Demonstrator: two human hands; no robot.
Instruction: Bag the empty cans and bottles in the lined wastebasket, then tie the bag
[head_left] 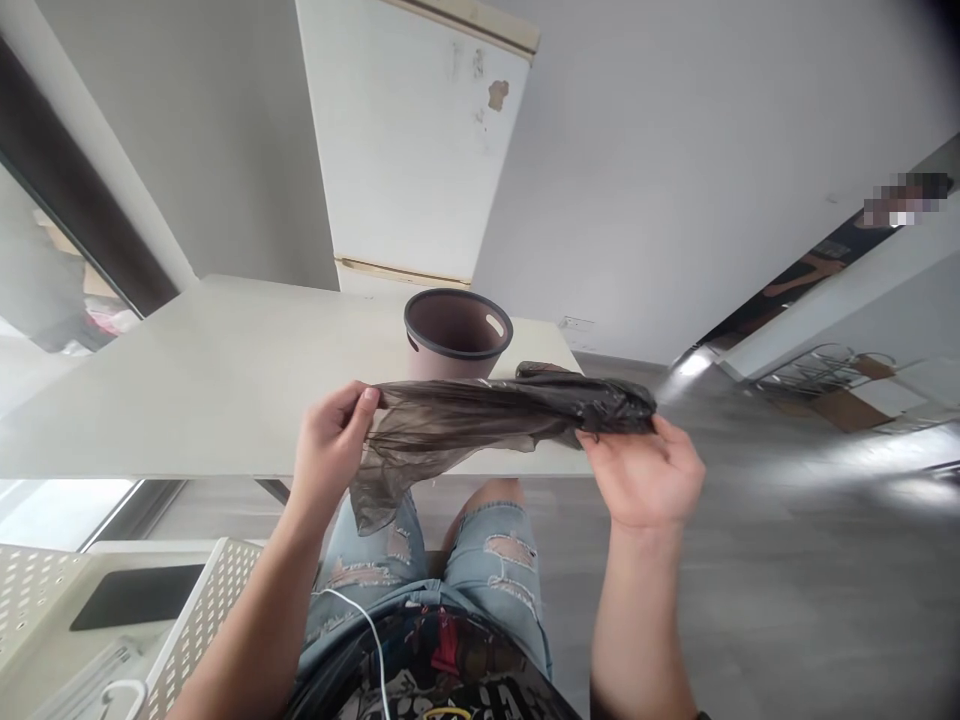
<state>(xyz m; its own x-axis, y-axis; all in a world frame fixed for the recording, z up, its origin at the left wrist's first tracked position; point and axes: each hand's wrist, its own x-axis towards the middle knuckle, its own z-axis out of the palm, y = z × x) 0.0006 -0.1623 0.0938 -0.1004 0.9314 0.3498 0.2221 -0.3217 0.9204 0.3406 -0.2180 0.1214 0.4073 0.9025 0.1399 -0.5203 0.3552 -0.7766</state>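
Note:
A thin, dark, see-through garbage bag (pixel 465 415) stretches between my two hands above the table's near edge. My left hand (pixel 334 435) pinches its left end between thumb and fingers, and a loose flap hangs below. At the other end my right hand (pixel 641 465), palm up, has its fingers closed on the bunched part of the bag. Behind the bag stands a trash can (pixel 459 330), upright, with a dark rim and cut-out handles; the bag hides its lower part. A dark rolled piece of plastic (pixel 544 370) shows just behind the bag, partly covered.
The white table (pixel 187 400) spans the front, with a white refrigerator (pixel 420 150) behind it. At lower left is a perforated white bin (pixel 217 610) beside a dark flat object (pixel 139 597). A white cable (pixel 367 620) crosses my lap. Another person (pixel 810 270) is at far right.

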